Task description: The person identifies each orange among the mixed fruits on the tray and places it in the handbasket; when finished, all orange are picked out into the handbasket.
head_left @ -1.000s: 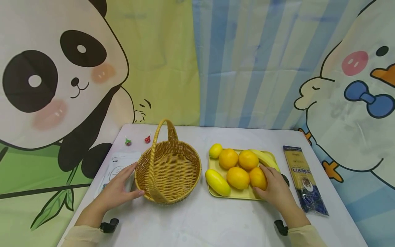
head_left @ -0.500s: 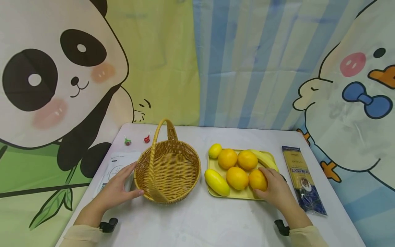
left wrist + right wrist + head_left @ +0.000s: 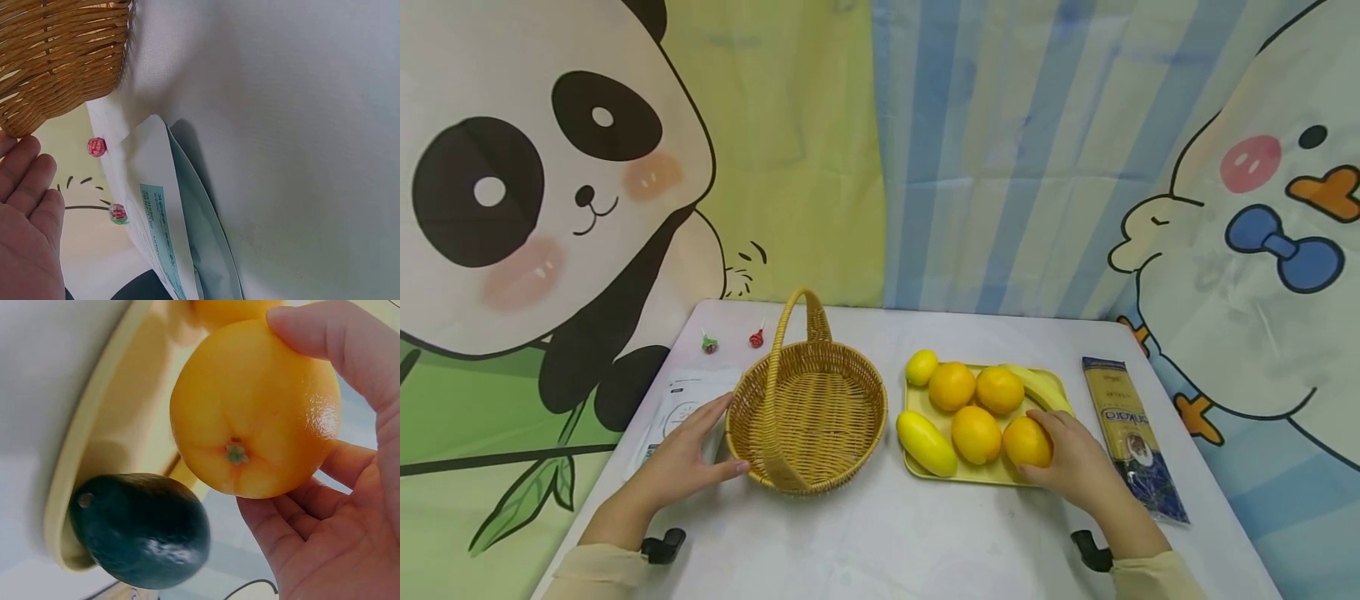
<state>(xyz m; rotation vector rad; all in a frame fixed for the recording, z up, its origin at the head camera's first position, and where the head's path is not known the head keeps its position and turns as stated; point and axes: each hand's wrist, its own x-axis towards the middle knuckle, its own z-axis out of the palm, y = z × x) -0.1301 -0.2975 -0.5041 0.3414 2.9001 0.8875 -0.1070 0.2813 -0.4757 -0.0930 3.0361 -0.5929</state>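
Observation:
My right hand [image 3: 1071, 462] grips an orange [image 3: 250, 412] between thumb and fingers at the front right of a yellow tray [image 3: 1000, 475]. Whether that orange touches the tray, I cannot tell. Beside it on the tray lie more oranges [image 3: 976, 435], a banana [image 3: 1041, 387], a lemon [image 3: 921, 367] and a long yellow fruit [image 3: 927, 443]. A dark green avocado-like fruit [image 3: 144, 531] shows in the right wrist view; in the head view my hand hides it. My left hand [image 3: 677, 458] touches the left side of a wicker basket [image 3: 827, 408] with fingers fairly straight.
Under and behind my left hand lies a white packet [image 3: 670, 408]. A green lollipop [image 3: 710, 343] and a red lollipop [image 3: 756, 338] lie at the back left. A gold and blue "ankara" package [image 3: 1135, 442] lies right of the tray. Printed curtains hang behind the table.
The gripped orange has shifted slightly away from the orange on its left, together with my right hand. The left hand and basket stay put. The head view has turned a little.

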